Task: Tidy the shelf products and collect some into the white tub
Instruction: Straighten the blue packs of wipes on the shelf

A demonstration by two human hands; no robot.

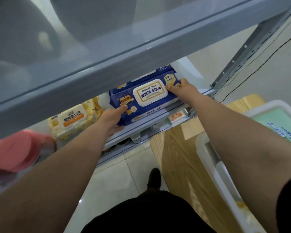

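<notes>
A blue pack of kitchen wet wipes (146, 96) with a white lid lies on the grey shelf (141, 126), on top of another blue pack. My left hand (112, 119) grips its near left corner, thumb on top. My right hand (181, 89) presses on its right end, fingers over the top edge. Left of it lies a yellow wipes pack (74, 118). The white tub (213, 158) stands at the right on a wooden table, holding a green pack (282, 126).
A pink-capped bottle (18, 148) stands blurred at the shelf's left front. An upper shelf board (107, 52) hangs close above the packs. A wooden table (178, 158) is at the right, tiled floor below, and a black cable (259, 64) runs by the shelf post.
</notes>
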